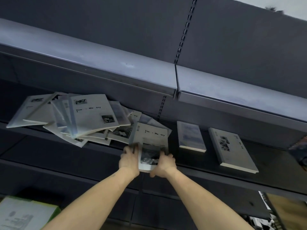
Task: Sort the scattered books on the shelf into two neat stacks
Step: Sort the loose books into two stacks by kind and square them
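Books lie scattered in an overlapping heap on the left part of the dark shelf. Both hands grip one grey book at the shelf's front edge, just right of the heap: the left hand clasps its left side, the right hand its lower right corner. Further right lie two separate flat piles, a bluish-covered stack and, beside it, a grey-covered stack, apart from each other.
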The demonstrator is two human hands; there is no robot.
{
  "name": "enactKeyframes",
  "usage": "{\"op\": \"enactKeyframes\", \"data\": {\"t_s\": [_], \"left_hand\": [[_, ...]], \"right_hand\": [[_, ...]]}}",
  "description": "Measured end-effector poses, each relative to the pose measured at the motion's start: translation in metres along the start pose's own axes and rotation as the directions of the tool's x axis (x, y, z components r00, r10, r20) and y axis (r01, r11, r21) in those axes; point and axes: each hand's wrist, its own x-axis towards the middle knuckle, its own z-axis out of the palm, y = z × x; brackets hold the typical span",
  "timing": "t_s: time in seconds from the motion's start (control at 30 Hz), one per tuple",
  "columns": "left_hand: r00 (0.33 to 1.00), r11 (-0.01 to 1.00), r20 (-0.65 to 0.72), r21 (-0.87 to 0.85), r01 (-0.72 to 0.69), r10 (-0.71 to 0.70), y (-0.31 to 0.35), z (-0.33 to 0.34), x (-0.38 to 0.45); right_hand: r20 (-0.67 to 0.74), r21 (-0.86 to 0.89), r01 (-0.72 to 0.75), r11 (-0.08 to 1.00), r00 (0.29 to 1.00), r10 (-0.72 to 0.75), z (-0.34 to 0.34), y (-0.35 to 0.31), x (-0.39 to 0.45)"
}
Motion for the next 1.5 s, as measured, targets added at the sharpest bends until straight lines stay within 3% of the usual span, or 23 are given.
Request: {"op": "enactKeyframes", "data": {"t_s": [0.2, 0.4, 0.53, 0.7, 1.03, 1.5], "left_hand": [[0.999, 0.97, -0.022, -0.24, -0.038, 0.034, -0.01, -0.001, -0.003], [0.991, 0.958, -0.137, -0.286, -0.037, -0.002, -0.002, -0.011, -0.011], [0.98, 0.973, -0.197, -0.22, -0.075, 0.031, 0.0, -0.018, -0.012], [0.967, 0.972, -0.251, -0.213, -0.096, 0.041, 0.021, -0.028, -0.012], [0.958, 0.978, -0.277, -0.165, -0.126, 0.076, 0.141, -0.047, -0.009], [0.962, 0.967, -0.173, -0.1, -0.232, 0.213, 0.339, -0.043, -0.022]], "right_hand": [[-0.072, -0.072, -0.03, 0.997, 0.997, 0.025, 0.003, -0.009, -0.015], [-0.257, -0.036, -0.087, 0.996, 0.964, 0.075, -0.013, 0.001, -0.022], [-0.212, -0.057, -0.068, 0.996, 0.976, 0.055, -0.016, 0.005, -0.017], [-0.145, 0.08, -0.069, 0.994, 0.986, 0.08, -0.03, 0.022, -0.01], [-0.346, 0.055, -0.004, 0.998, 0.938, 0.023, -0.072, 0.137, -0.001], [-0.267, 0.075, -0.093, 0.993, 0.957, 0.11, -0.102, 0.34, 0.01]]}}
